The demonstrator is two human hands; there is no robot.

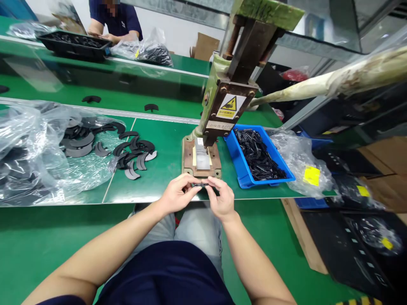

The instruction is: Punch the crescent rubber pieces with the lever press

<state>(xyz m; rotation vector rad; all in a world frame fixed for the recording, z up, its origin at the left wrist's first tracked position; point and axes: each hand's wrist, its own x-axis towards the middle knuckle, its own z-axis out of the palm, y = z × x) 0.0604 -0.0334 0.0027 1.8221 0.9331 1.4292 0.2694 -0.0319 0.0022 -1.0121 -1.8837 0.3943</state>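
My left hand [180, 192] and my right hand [221, 198] meet at the table's front edge, fingertips pinched on a small dark part [199, 184]. Fingers cover most of that part, so its exact shape is hidden. Just beyond them stands a green hand press [213, 101], with a pale metal plate [202, 161] on its base. To its left lies a loose group of black curved pieces [136, 148]. A blue bin [244, 183] full of small black parts [257, 154] is on the right.
A clear plastic bag [32, 144] with more curved pieces covers the left of the table. The press's long taped lever [318, 82] reaches out to the right. Behind, single curved pieces [151, 107] lie on a green strip. A person [117, 21] sits opposite, by a black tray [76, 51].
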